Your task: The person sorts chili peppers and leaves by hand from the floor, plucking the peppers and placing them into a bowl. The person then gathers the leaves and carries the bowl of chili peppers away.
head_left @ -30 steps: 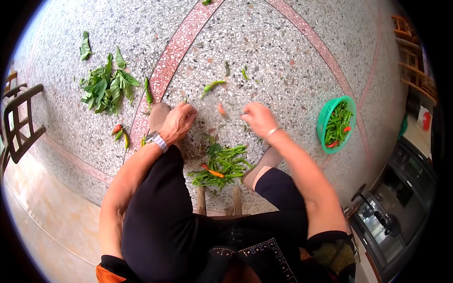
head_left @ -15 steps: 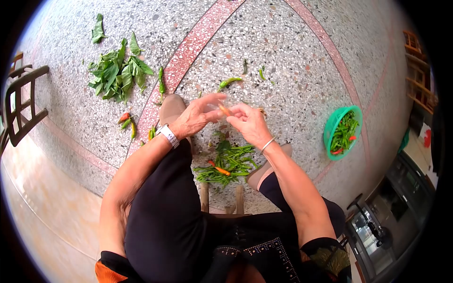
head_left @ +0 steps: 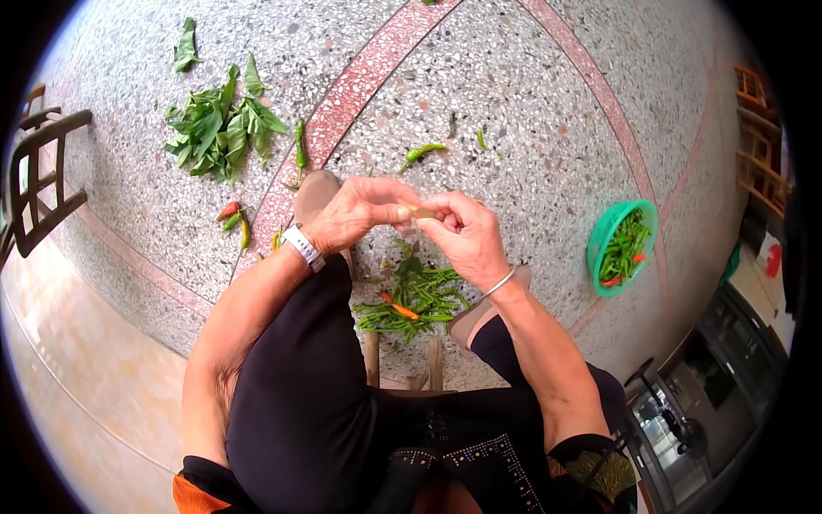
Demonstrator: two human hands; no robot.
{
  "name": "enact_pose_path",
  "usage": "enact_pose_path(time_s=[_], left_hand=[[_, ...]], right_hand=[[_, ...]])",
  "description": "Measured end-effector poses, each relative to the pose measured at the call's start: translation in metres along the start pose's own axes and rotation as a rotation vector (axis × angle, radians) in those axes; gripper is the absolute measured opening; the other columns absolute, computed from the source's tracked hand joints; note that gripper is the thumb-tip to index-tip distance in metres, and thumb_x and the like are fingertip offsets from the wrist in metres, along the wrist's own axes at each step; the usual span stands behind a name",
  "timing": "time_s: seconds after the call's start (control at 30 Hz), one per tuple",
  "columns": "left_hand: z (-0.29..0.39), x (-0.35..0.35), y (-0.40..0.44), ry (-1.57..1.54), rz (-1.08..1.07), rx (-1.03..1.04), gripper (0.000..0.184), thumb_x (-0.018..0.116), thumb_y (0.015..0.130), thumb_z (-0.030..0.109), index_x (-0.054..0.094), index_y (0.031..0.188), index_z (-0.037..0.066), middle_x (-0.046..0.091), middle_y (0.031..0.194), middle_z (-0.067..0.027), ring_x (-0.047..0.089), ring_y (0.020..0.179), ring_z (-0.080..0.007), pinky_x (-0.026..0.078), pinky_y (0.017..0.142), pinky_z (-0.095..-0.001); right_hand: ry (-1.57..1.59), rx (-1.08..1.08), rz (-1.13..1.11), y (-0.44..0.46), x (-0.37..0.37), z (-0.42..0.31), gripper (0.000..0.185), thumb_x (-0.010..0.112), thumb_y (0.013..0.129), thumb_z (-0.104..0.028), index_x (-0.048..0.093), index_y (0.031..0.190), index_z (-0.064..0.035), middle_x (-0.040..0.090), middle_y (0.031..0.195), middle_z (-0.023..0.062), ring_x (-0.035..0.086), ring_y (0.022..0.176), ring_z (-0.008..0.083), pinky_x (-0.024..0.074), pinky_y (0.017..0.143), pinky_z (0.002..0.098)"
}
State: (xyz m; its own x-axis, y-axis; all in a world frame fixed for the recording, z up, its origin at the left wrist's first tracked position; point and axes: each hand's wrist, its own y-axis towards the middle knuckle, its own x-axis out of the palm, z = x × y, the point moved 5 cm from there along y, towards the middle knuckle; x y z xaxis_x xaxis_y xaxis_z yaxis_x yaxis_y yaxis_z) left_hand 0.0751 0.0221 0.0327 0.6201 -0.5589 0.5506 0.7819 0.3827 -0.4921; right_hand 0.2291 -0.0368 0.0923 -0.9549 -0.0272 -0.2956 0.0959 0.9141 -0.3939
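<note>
My left hand (head_left: 364, 210) and my right hand (head_left: 469, 230) meet in front of my knees, fingertips pinched together. Between them is a small chili pepper (head_left: 419, 212), yellowish-brown in this light and partly covered by the fingers. Below the hands, a heap of thin green chilies (head_left: 419, 295) lies on the floor between my shoes, with an orange-red chili (head_left: 400, 308) on top. Beyond the fingers rests a curved green chili (head_left: 419, 155).
A teal basket (head_left: 597, 244) of green and red chilies stands at right. Leafy greens (head_left: 210, 128) lie at upper left, and a few chilies (head_left: 244, 231) sit beside my left shoe (head_left: 315, 195). A chair (head_left: 51, 180) stands far left, wooden stools (head_left: 760, 141) far right.
My left fingers, spread and blurred before, have closed on the chili pepper that my right hand was holding. The view has shifted slightly.
</note>
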Motion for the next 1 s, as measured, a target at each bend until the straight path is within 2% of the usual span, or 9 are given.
enact_pose_path(time_s=[0.27, 0.37, 0.47, 0.5, 0.6, 0.73, 0.87, 0.9, 1.0], left_hand=[[-0.003, -0.001, 0.000, 0.023, -0.001, 0.000, 0.019, 0.066, 0.089, 0.012, 0.067, 0.105, 0.000, 0.067, 0.089, -0.0035, 0.061, 0.080, -0.0102, 0.051, 0.075, -0.0260], [-0.008, -0.002, 0.003, 0.121, 0.036, -0.033, 0.021, 0.065, 0.090, 0.018, 0.068, 0.102, 0.001, 0.066, 0.085, -0.0026, 0.059, 0.076, -0.0095, 0.050, 0.072, -0.0259], [-0.021, -0.015, 0.000, 0.296, 0.108, -0.131, 0.020, 0.065, 0.091, 0.020, 0.067, 0.101, 0.002, 0.064, 0.083, 0.0001, 0.057, 0.074, -0.0068, 0.050, 0.071, -0.0238], [-0.023, -0.016, -0.001, 0.301, 0.128, -0.154, 0.021, 0.065, 0.092, 0.021, 0.067, 0.100, 0.002, 0.063, 0.082, 0.0006, 0.057, 0.073, -0.0065, 0.050, 0.070, -0.0236], [-0.030, -0.020, -0.001, 0.292, 0.177, -0.177, 0.021, 0.064, 0.092, 0.021, 0.065, 0.100, 0.002, 0.062, 0.082, 0.0011, 0.056, 0.071, -0.0062, 0.050, 0.066, -0.0237], [-0.038, -0.023, 0.000, 0.307, 0.175, -0.159, 0.019, 0.062, 0.092, 0.016, 0.063, 0.104, 0.001, 0.062, 0.083, 0.0009, 0.056, 0.071, -0.0068, 0.050, 0.067, -0.0240], [-0.052, -0.020, -0.001, 0.347, 0.047, -0.203, 0.027, 0.062, 0.092, 0.013, 0.059, 0.116, 0.000, 0.062, 0.090, -0.0006, 0.057, 0.080, -0.0078, 0.051, 0.073, -0.0260], [-0.056, -0.018, -0.002, 0.339, 0.000, -0.196, 0.032, 0.062, 0.092, 0.013, 0.058, 0.120, 0.001, 0.063, 0.094, -0.0019, 0.057, 0.082, -0.0083, 0.051, 0.074, -0.0267], [-0.052, -0.009, -0.005, 0.350, -0.039, -0.176, 0.047, 0.061, 0.092, 0.012, 0.048, 0.136, 0.004, 0.061, 0.114, -0.0087, 0.059, 0.095, -0.0144, 0.051, 0.083, -0.0301]], right_hand=[[-0.089, -0.070, 0.016, 0.000, -0.002, -0.008, 0.018, 0.074, 0.079, -0.009, 0.067, 0.094, -0.0025, 0.060, 0.077, 0.0039, 0.047, 0.055, 0.0071, 0.0399, 0.050, 0.0247], [-0.059, 0.066, -0.246, 0.011, -0.003, 0.010, 0.018, 0.071, 0.082, -0.016, 0.067, 0.093, -0.0021, 0.061, 0.079, 0.0071, 0.054, 0.059, 0.0143, 0.0449, 0.056, 0.0296], [-0.265, -0.063, -0.121, 0.030, -0.012, 0.034, 0.021, 0.068, 0.084, -0.017, 0.067, 0.096, -0.0008, 0.063, 0.087, 0.0119, 0.061, 0.071, 0.0254, 0.0486, 0.066, 0.0362], [-0.360, -0.114, -0.105, 0.037, -0.012, 0.042, 0.027, 0.063, 0.084, -0.013, 0.062, 0.108, 0.0002, 0.060, 0.105, 0.0167, 0.062, 0.088, 0.0330, 0.0496, 0.077, 0.0403], [-0.520, -0.346, 0.059, 0.061, -0.001, 0.052, 0.036, 0.059, 0.085, -0.011, 0.055, 0.120, -0.0007, 0.053, 0.119, 0.0184, 0.058, 0.100, 0.0354, 0.0488, 0.085, 0.0423], [-0.754, -0.001, -0.179, 0.079, 0.015, 0.074, 0.030, 0.055, 0.085, -0.008, 0.054, 0.115, -0.0021, 0.048, 0.130, 0.0204, 0.054, 0.112, 0.0386, 0.0471, 0.091, 0.0444], [-0.714, 0.162, -0.521, 0.062, 0.022, 0.079, 0.014, 0.055, 0.085, -0.014, 0.060, 0.095, -0.0053, 0.062, 0.097, 0.0177, 0.061, 0.091, 0.0376, 0.0495, 0.079, 0.0460], [-0.648, 0.169, -0.371, 0.061, 0.014, 0.081, 0.017, 0.058, 0.085, -0.021, 0.060, 0.090, -0.0054, 0.061, 0.086, 0.0166, 0.061, 0.084, 0.0377, 0.0499, 0.076, 0.0461], [-0.556, 0.073, 0.131, 0.071, -0.030, 0.097, 0.017, 0.059, 0.084, -0.021, 0.060, 0.091, -0.0051, 0.061, 0.091, 0.0175, 0.061, 0.086, 0.0385, 0.0498, 0.078, 0.0462]])
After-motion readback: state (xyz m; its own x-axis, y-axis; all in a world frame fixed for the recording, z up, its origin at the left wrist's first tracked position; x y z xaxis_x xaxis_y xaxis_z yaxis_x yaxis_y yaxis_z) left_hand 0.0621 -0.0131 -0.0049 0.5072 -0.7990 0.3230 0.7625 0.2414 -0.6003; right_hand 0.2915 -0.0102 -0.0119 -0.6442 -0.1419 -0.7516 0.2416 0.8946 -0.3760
